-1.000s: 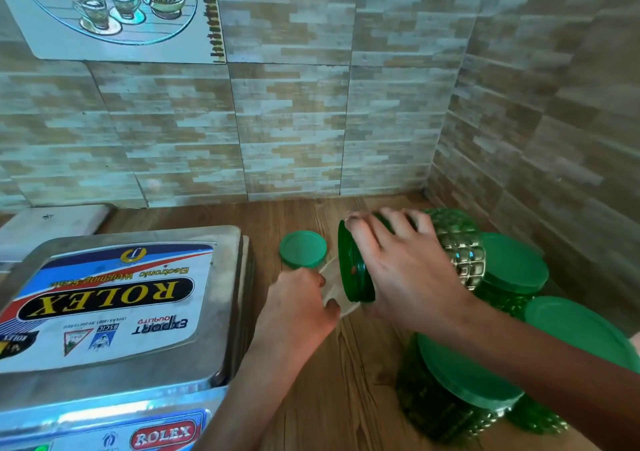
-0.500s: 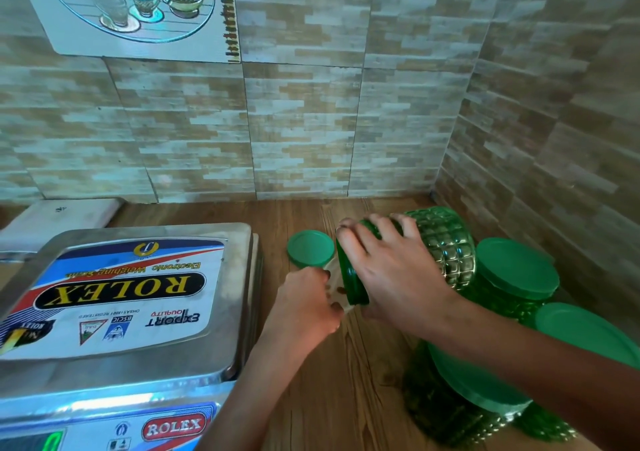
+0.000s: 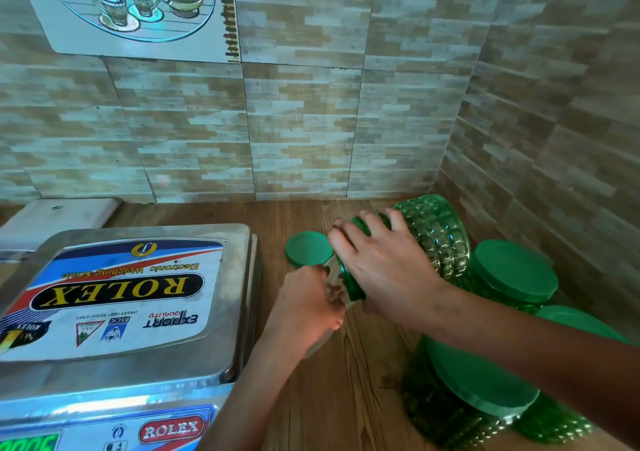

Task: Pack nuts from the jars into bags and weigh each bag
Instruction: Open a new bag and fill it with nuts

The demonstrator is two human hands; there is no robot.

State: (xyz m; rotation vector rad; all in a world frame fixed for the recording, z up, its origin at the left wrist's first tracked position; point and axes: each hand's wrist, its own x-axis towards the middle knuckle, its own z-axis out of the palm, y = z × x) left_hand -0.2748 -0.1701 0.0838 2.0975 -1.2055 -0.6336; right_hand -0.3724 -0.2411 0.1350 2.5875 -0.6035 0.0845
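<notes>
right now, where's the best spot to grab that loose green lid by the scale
Pinch the loose lid by opposite points of its rim, coming down from above. It lies flat on the counter, a thin disc with no knob, so only the edge offers purchase. Its left side looks freest; the tilted jar crowds its right.

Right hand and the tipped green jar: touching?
Touching. The head view shows the right hand wrapped over the neck of the tipped jar, with its fingers curled across the jar's rim.
</notes>
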